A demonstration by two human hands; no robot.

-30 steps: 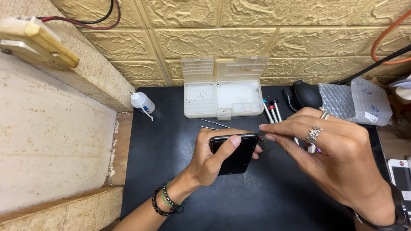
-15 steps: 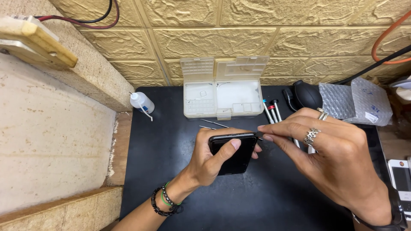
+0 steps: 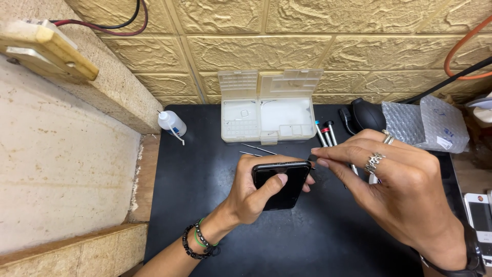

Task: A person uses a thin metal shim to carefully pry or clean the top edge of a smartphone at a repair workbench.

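My left hand (image 3: 251, 192) grips a black smartphone (image 3: 282, 183) above the black work mat (image 3: 215, 225), thumb lying across its dark screen. My right hand (image 3: 394, 190), wearing rings, pinches a thin tool at the phone's top right corner; the tool's tip is mostly hidden by my fingertips. Beaded bracelets circle my left wrist.
An open clear plastic parts box (image 3: 269, 115) stands at the back of the mat. Screwdrivers (image 3: 328, 134), metal tweezers (image 3: 259, 150), a small white squeeze bottle (image 3: 171, 124), a black air blower (image 3: 366, 115) and bubble wrap (image 3: 425, 123) lie around. A white phone (image 3: 479, 215) sits at the right edge.
My right hand's fingertips have crept slightly left toward the phone's top corner. The phone and my left hand stay almost still.
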